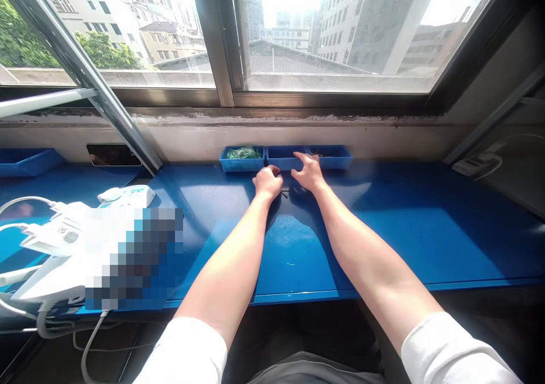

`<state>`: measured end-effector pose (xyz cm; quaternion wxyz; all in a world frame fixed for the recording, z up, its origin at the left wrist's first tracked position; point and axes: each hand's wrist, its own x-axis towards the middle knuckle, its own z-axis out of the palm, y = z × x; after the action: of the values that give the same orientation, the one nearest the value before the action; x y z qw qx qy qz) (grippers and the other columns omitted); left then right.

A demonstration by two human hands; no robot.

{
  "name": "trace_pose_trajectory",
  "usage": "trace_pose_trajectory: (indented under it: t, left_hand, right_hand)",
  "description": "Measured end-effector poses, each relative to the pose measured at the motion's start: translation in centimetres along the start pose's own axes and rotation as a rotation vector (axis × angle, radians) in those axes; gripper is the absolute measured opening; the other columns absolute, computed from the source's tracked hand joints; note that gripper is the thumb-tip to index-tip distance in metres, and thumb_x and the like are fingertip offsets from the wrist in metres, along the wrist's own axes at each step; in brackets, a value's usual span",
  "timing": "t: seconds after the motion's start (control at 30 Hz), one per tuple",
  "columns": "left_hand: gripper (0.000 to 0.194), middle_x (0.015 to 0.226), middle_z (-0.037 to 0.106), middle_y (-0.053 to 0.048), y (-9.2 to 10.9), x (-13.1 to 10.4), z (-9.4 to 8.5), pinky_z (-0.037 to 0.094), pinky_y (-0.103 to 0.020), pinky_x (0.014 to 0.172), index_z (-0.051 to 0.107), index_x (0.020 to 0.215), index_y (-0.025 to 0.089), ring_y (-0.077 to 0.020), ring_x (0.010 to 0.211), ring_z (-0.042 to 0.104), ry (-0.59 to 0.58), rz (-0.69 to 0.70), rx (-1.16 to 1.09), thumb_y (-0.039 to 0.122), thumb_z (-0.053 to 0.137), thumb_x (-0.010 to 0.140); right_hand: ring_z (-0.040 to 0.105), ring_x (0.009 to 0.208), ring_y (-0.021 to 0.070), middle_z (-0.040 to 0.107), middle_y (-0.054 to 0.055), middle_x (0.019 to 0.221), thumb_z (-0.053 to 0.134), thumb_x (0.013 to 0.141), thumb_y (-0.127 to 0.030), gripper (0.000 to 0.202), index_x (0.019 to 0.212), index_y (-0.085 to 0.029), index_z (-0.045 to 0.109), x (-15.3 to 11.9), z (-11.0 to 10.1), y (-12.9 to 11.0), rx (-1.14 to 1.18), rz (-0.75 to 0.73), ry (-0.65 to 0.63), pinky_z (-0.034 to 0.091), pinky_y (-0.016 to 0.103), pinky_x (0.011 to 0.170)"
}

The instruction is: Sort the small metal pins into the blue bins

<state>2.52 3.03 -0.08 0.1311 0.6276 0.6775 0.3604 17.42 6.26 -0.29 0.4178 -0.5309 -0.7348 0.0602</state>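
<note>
My left hand (268,182) is closed near the front of the blue bins, its fingers curled together; what they hold, if anything, is hidden. My right hand (307,171) reaches to the middle blue bin (281,163), fingers spread, with nothing visible between them. Small dark screws (285,192) lie on the blue table just right of my left hand. Green plastic packing fills the left bin (242,166). Small dark and golden pieces show in the right bin (339,161).
White power strips and plugs (63,231) with cables crowd the left side of the blue table (383,225). A dark phone-like slab (114,155) leans at the wall. Another blue tray (29,161) sits far left. A metal post (123,120) slants down to the table.
</note>
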Motion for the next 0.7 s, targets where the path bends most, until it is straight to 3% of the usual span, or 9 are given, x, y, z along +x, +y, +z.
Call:
trace_pose_trajectory:
  t: [0.13, 0.23, 0.33, 0.43, 0.53, 0.63, 0.7]
  left_hand:
    - [0.022, 0.104, 0.07, -0.001, -0.1, 0.0, 0.1, 0.041, -0.034, 0.092, 0.065, 0.095, 0.026, -0.0219, 0.103, 0.061, -0.01, -0.001, -0.003, 0.029, 0.056, 0.076]
    - [0.022, 0.103, 0.07, -0.001, -0.1, 0.0, 0.1, 0.041, -0.034, 0.092, 0.066, 0.095, 0.026, -0.0217, 0.102, 0.062, -0.009, 0.0, -0.014, 0.028, 0.055, 0.076]
    - [0.023, 0.102, 0.071, -0.002, 0.0, -0.1, 0.0, 0.041, -0.034, 0.092, 0.066, 0.095, 0.025, -0.0221, 0.102, 0.062, -0.008, -0.003, -0.022, 0.026, 0.054, 0.076]
    - [0.025, 0.102, 0.071, -0.003, 0.3, -0.2, -0.2, 0.041, -0.035, 0.091, 0.066, 0.096, 0.025, -0.0229, 0.103, 0.061, -0.008, -0.006, -0.024, 0.022, 0.052, 0.075]
    - [0.027, 0.102, 0.071, -0.004, 0.4, -0.2, -0.3, 0.041, -0.035, 0.091, 0.066, 0.095, 0.024, -0.0232, 0.104, 0.061, -0.007, -0.014, -0.021, 0.019, 0.051, 0.074]
    - [0.028, 0.103, 0.07, -0.004, 0.4, -0.1, -0.3, 0.041, -0.035, 0.091, 0.066, 0.095, 0.024, -0.0228, 0.104, 0.061, -0.009, -0.027, -0.022, 0.018, 0.05, 0.073]
    - [0.029, 0.102, 0.07, -0.004, 0.3, -0.1, -0.2, 0.041, -0.034, 0.092, 0.066, 0.095, 0.023, -0.0227, 0.104, 0.061, -0.012, -0.029, -0.021, 0.018, 0.05, 0.072]
  right_hand:
    - [0.038, 0.124, 0.0322, 0.044, 0.004, 0.142, 0.06, 0.066, -0.026, 0.073, 0.137, -0.023, 0.043, 0.1, 0.5, 0.4, -0.056, 0.05, -0.104, 0.034, 0.05, 0.103]
    - [0.035, 0.127, 0.0343, 0.029, 0.007, 0.151, 0.061, 0.064, -0.026, 0.084, 0.143, -0.02, 0.032, 0.0, 0.7, 0.4, -0.064, 0.06, -0.109, 0.032, 0.051, 0.104]
    - [0.04, 0.124, 0.0304, 0.041, 0.011, 0.142, 0.059, 0.065, -0.023, 0.073, 0.136, -0.015, 0.042, -0.1, 0.4, 0.0, -0.033, -0.008, -0.008, 0.034, 0.045, 0.104]
    - [0.053, 0.104, 0.0242, 0.063, 0.009, 0.107, 0.055, 0.066, -0.02, 0.039, 0.104, -0.016, 0.063, -0.4, -0.3, -0.7, 0.03, -0.076, 0.034, 0.043, 0.037, 0.092]
    - [0.057, 0.077, 0.0172, 0.063, 0.002, 0.075, 0.058, 0.065, -0.022, 0.018, 0.08, -0.017, 0.066, -0.8, -1.1, -1.2, 0.095, -0.084, -0.177, 0.046, 0.028, 0.072]
    - [0.053, 0.063, 0.0124, 0.061, -0.002, 0.066, 0.063, 0.061, -0.024, 0.019, 0.078, -0.018, 0.067, -1.0, -1.6, -1.6, 0.121, -0.019, -0.417, 0.041, 0.023, 0.057]
    - [0.052, 0.061, 0.0112, 0.061, -0.003, 0.065, 0.065, 0.06, -0.024, 0.019, 0.078, -0.018, 0.068, -1.1, -1.8, -1.6, 0.125, 0.013, -0.498, 0.039, 0.022, 0.055]
